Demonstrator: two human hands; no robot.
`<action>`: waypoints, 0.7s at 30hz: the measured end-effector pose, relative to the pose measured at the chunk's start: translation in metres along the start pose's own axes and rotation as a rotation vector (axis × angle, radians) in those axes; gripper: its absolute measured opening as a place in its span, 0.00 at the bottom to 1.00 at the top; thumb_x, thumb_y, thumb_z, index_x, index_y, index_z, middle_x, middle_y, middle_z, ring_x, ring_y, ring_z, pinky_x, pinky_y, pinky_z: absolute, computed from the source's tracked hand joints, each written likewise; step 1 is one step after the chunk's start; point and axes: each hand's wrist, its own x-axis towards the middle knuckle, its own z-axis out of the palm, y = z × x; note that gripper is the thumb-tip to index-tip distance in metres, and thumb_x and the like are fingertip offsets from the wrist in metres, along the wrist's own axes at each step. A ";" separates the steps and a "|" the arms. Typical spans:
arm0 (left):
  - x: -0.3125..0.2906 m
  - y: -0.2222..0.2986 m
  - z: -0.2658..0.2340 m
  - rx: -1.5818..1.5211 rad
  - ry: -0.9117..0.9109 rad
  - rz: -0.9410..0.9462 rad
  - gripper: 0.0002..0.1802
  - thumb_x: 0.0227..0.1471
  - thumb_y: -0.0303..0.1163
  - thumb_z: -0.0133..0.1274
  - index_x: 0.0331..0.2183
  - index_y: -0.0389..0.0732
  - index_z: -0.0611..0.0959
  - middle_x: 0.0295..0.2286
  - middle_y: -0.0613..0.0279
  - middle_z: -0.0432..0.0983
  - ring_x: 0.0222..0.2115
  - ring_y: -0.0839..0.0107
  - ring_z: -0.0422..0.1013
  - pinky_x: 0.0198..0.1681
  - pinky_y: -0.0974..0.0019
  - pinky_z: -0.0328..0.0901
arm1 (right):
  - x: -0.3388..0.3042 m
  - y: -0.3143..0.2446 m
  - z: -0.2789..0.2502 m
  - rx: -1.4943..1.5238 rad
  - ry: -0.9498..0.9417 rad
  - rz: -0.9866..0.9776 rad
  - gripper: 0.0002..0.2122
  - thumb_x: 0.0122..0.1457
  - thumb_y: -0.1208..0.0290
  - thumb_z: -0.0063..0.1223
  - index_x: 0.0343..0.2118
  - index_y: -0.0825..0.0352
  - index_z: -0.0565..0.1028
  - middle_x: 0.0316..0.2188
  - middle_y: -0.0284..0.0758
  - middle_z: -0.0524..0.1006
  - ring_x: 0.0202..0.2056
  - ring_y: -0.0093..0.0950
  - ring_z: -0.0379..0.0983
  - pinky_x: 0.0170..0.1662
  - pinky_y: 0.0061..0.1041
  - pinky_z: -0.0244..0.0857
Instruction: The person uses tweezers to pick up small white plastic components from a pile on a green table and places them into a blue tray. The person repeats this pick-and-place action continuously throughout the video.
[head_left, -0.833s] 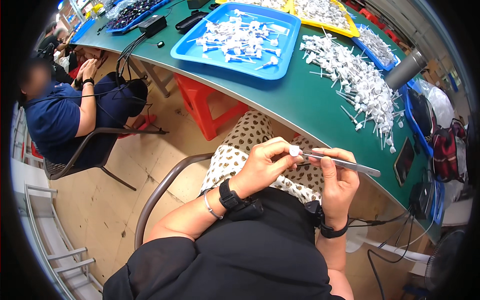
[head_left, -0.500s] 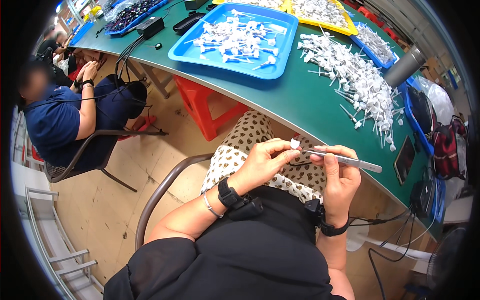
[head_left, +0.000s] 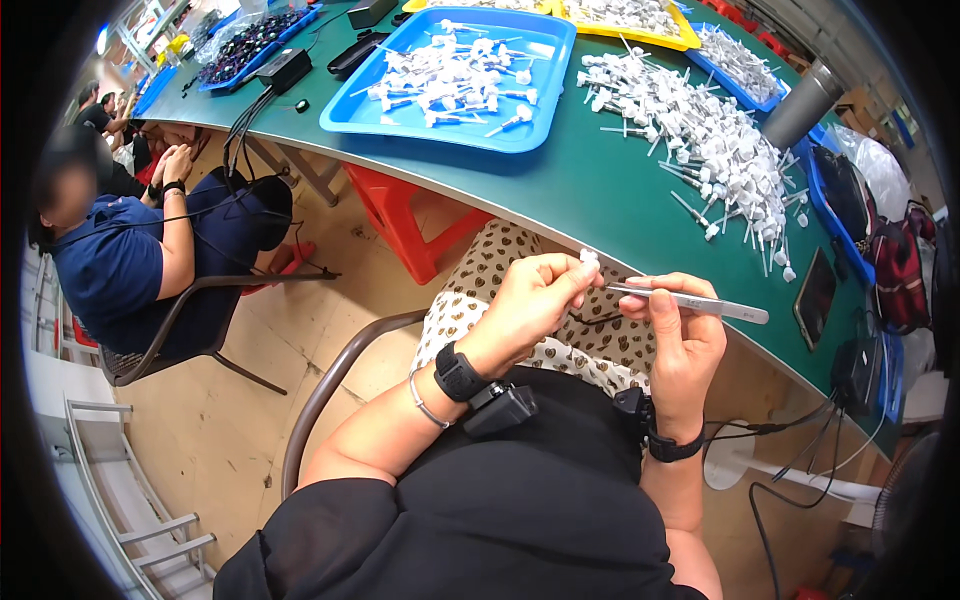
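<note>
Green table [head_left: 600, 190], right grip [head_left: 686, 345] pinching tweezers [head_left: 716, 306]

red stool [head_left: 388, 215] partly under green table [head_left: 590, 190], dark phone [head_left: 815, 295] on top, gray cylinder [head_left: 805, 104], plaid bag [head_left: 902, 283] (reddish)

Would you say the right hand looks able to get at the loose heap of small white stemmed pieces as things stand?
Probably yes: the heap lies uncovered on the green tabletop ahead of the right hand, with nothing visible standing between, though the slim silver metal tweezers in that hand may hamper grasping.
</note>
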 end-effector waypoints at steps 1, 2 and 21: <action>0.000 0.002 0.003 -0.070 0.002 -0.028 0.18 0.63 0.45 0.54 0.34 0.37 0.82 0.20 0.75 0.68 0.14 0.89 0.54 0.16 0.81 0.49 | 0.000 0.000 0.000 0.002 0.006 0.000 0.06 0.66 0.77 0.52 0.43 0.73 0.72 0.37 0.37 0.81 0.36 0.22 0.79 0.43 0.22 0.75; 0.000 0.002 0.003 -0.108 -0.005 -0.044 0.19 0.63 0.45 0.55 0.34 0.37 0.82 0.20 0.75 0.68 0.14 0.89 0.54 0.16 0.81 0.49 | 0.000 -0.001 0.000 0.005 0.008 0.003 0.06 0.66 0.77 0.52 0.43 0.73 0.72 0.37 0.37 0.81 0.36 0.22 0.79 0.43 0.22 0.75; -0.009 -0.020 -0.015 0.316 -0.078 0.547 0.09 0.60 0.20 0.53 0.42 0.34 0.84 0.39 0.58 0.78 0.32 0.75 0.77 0.37 0.72 0.74 | 0.004 -0.004 -0.010 0.100 0.048 -0.109 0.08 0.68 0.76 0.49 0.45 0.73 0.70 0.40 0.44 0.79 0.36 0.25 0.78 0.44 0.26 0.75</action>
